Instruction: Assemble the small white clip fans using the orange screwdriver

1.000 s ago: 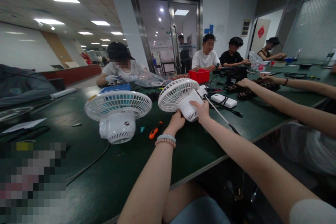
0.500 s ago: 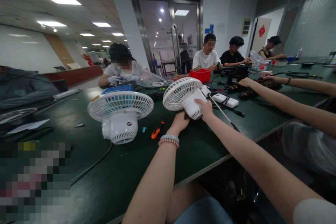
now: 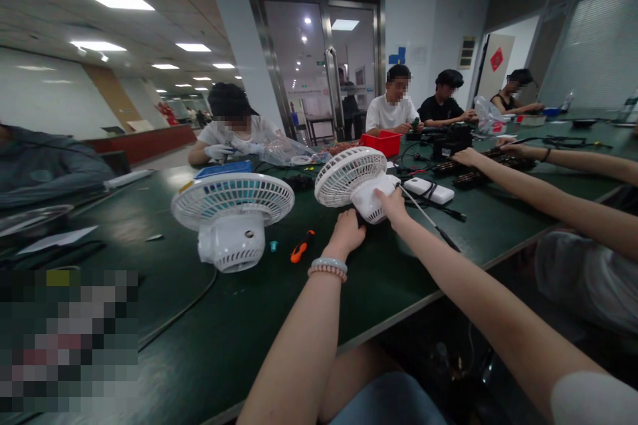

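Your right hand [image 3: 393, 204] is clamped on the white plastic fan head with a round slotted grille [image 3: 366, 198], thumb laid over its rounded motor housing. The fan head stands tilted at the near side of the dark green tabletop [image 3: 279, 325], grille facing up and away; this grip probably keeps the housing steady and within reach. Your left hand [image 3: 347, 234] lies just beside the housing's lower edge, fingers curled, perhaps to brace it from below; whether they hold anything you cannot tell, as the fingertips are hidden.

To the left, a second white plastic fan head [image 3: 232, 232] rests housing down, presumably stable without support. Between the two lie an orange-and-black-handled tool [image 3: 300, 249] and a small teal plastic piece [image 3: 273, 246], apparently left handy; the tool's working end is hard to make out.

Beyond your right hand, a slender pale rod or cable [image 3: 419, 207] is partly covered by the fan head. A pixelated patch [image 3: 70, 339] conceals the tabletop's lower left.
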Demonstrator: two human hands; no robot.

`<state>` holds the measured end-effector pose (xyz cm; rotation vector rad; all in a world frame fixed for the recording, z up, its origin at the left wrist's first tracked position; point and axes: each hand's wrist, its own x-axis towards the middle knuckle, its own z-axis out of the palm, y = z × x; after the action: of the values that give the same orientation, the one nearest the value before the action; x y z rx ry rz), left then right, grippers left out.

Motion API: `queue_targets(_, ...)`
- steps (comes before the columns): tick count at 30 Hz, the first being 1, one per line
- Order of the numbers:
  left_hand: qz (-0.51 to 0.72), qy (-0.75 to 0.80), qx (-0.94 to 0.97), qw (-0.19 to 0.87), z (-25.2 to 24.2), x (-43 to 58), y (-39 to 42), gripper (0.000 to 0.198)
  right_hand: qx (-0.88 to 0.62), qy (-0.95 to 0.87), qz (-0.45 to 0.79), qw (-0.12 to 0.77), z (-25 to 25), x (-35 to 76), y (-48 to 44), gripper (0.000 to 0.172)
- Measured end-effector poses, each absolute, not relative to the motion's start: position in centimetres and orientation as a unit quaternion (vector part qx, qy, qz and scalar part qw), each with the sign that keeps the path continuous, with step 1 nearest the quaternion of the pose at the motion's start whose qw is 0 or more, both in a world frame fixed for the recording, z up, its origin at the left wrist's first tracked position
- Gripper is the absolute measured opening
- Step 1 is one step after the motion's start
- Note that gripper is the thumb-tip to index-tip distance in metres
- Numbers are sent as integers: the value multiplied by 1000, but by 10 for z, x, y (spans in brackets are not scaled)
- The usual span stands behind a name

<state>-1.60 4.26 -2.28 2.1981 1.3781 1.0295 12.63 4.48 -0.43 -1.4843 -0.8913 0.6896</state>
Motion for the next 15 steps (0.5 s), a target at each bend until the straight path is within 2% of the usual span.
queue_targets(2, 368, 485, 773, 180, -24, -15, 41, 32, -641, -449, 213, 585, -2, 120, 34, 108)
queue_targets(4, 372, 483, 771, 186, -24, -15, 39, 34, -647, -506, 182, 541, -1, 115, 25, 116)
queue_targets(10, 307, 495, 806, 103, -17, -12, 30, 43, -724, -540, 180, 388, 6, 122, 17, 103)
queue_targets(15, 258, 542, 798, 56, -8, -5, 23, 48, -746, -551, 157, 340, 12, 123, 13, 102)
